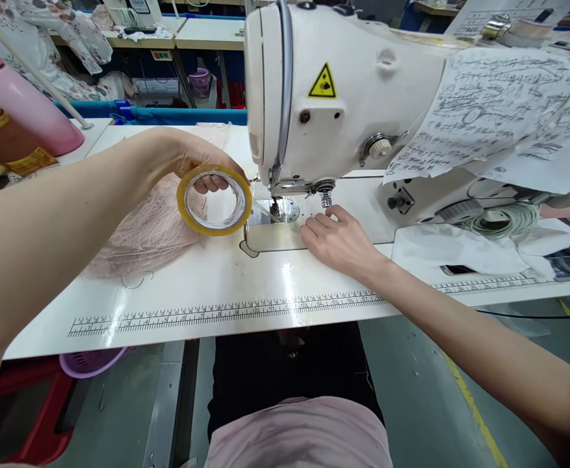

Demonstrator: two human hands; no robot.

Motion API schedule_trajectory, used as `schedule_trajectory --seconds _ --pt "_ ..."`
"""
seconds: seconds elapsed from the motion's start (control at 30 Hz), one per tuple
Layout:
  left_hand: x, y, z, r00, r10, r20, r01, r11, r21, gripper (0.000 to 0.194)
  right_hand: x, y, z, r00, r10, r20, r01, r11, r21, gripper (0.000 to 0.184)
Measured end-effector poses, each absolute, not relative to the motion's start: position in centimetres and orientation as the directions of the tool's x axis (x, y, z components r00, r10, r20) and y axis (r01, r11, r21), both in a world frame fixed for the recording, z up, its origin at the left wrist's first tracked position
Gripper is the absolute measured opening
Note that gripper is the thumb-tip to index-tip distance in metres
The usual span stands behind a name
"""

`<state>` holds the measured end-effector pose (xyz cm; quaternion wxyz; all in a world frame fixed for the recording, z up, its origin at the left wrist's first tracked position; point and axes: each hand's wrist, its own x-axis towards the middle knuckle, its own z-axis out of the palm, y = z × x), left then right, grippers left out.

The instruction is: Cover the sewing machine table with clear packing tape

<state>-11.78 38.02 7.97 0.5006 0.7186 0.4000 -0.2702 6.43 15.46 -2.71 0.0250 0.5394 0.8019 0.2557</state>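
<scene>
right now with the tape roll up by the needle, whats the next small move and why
Probably press the pulled-out strip down onto the machine bed with the right hand. The left hand holds the tape roll raised beside the needle plate, and a clear strip seems to run from the roll toward the plate, where the right hand's fingers already rest. Whether the strip's end is stuck down cannot be told.

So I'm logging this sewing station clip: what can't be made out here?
Head view only:
- Needle: too small, shadowed by the machine head.
- Left hand fingertips: hidden inside the tape roll.
- Handwriting on paper: too small to read.
- Ruler numbers: blurred.
</scene>
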Motion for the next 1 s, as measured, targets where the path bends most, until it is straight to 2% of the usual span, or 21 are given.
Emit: schedule_trajectory --seconds 0.17,0.27,0.43,0.63,0.8,0.87,1.0 --pt "-11.6 37.3 8.3 0.498 0.340 -0.798 0.867 -0.170 0.469 0.034 5.2 15.2 -2.8 -0.415 0.869 0.269 0.835 0.246 0.491 0.039" --pt "-11.6 37.2 8.4 0.496 0.381 -0.780 0.868 -0.214 0.448 0.035 5.7 15.6 -2.5 -0.386 0.882 0.270 0.857 0.236 0.458 0.037" --pt "-11.9 37.6 8.1 0.510 0.332 -0.793 0.860 -0.214 0.463 0.037 6.8 16.2 -2.0 -0.364 0.910 0.199 0.873 0.258 0.414 0.037" --pt "-12.0 37.9 7.7 0.510 0.373 -0.775 0.860 -0.238 0.452 0.041 7.4 16.9 -1.7 -0.378 0.914 0.145 0.880 0.306 0.363 0.039" --pt "-11.8 38.0 7.7 0.517 0.345 -0.784 0.856 -0.227 0.464 0.039 9.0 18.7 -1.4 -0.185 0.959 0.213 0.952 0.121 0.283 0.036" --pt "-11.7 37.7 7.8 0.492 0.386 -0.781 0.871 -0.237 0.431 0.039 9.6 18.5 -1.6 -0.152 0.967 0.206 0.976 0.113 0.187 0.031" --pt "-11.8 37.5 7.8 0.505 0.404 -0.763 0.862 -0.283 0.420 0.043 10.1 16.5 -2.2 -0.138 0.975 0.172 0.950 0.180 -0.256 0.025"
